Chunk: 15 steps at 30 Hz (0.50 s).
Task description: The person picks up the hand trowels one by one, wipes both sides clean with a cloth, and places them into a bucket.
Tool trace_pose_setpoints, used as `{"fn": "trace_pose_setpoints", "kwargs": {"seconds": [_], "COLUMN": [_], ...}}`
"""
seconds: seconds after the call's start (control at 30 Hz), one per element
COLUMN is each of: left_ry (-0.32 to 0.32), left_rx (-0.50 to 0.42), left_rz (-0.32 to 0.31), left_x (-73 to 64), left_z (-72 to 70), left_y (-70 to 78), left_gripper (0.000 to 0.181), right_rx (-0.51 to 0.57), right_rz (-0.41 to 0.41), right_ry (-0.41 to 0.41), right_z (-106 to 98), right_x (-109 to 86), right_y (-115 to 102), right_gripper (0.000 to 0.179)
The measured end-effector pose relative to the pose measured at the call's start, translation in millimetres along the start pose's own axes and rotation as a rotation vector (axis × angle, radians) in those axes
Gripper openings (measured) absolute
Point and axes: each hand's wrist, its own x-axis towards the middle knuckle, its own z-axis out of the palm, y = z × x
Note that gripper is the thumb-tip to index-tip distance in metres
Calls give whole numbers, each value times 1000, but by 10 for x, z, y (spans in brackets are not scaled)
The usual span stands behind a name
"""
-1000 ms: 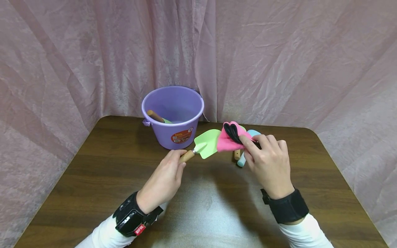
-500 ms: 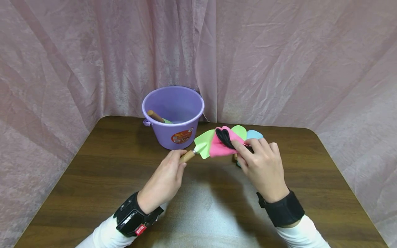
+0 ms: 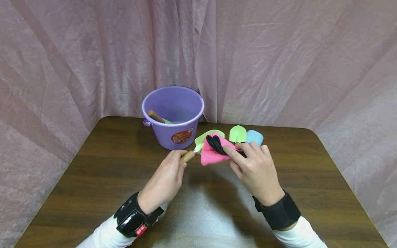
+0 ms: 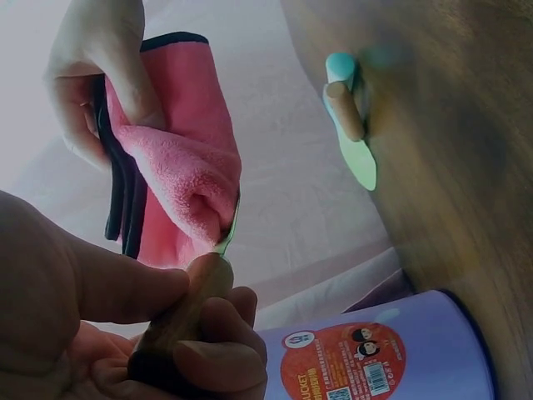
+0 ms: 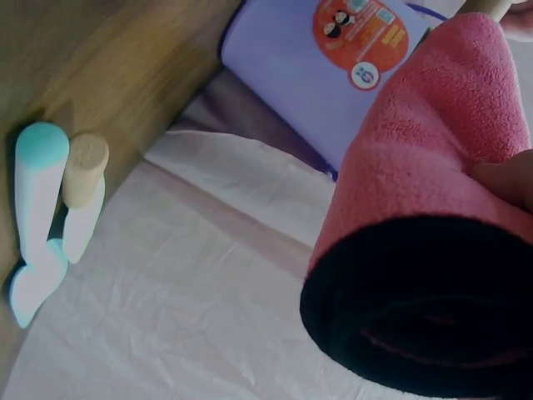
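Observation:
My left hand [image 3: 162, 182] grips the wooden handle [image 3: 187, 156] of a small green trowel [image 3: 200, 140], raised above the table with its blade pointing right. In my right hand [image 3: 255, 168], between thumb and fingers, is a folded pink cloth [image 3: 209, 156] with black edging. The cloth lies against the blade and hides much of it. Seen from the left wrist, the pink cloth [image 4: 187, 167] wraps over the blade, with only a thin green edge showing near the handle. The right wrist view shows the cloth [image 5: 416, 158] close up, its black-trimmed edge toward the camera.
A purple bucket [image 3: 173, 134] stands at the back, left of centre, holding a wooden-handled green tool [image 3: 155, 116]. On the table behind my right hand lie another green shovel [image 3: 238, 133] and a blue shovel [image 3: 255, 137]. A pink curtain [image 3: 279, 62] hangs behind the table.
My right hand and the cloth have slid left and nearer to me along the trowel, uncovering the blade's far edge and the shovels behind. The left hand stays in place.

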Motion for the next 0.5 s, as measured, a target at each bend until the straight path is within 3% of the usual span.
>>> {"fn": "trace_pose_setpoints", "kwargs": {"seconds": [0.5], "left_ry": [-23], "left_rx": [-9], "left_rz": [-12], "left_x": [-3], "left_z": [-50], "left_y": [8], "left_gripper": [28], "right_rx": [154], "right_rz": [-33], "right_ry": [-54], "right_z": [-5], "right_x": [2], "right_y": [-80], "right_gripper": [34]}}
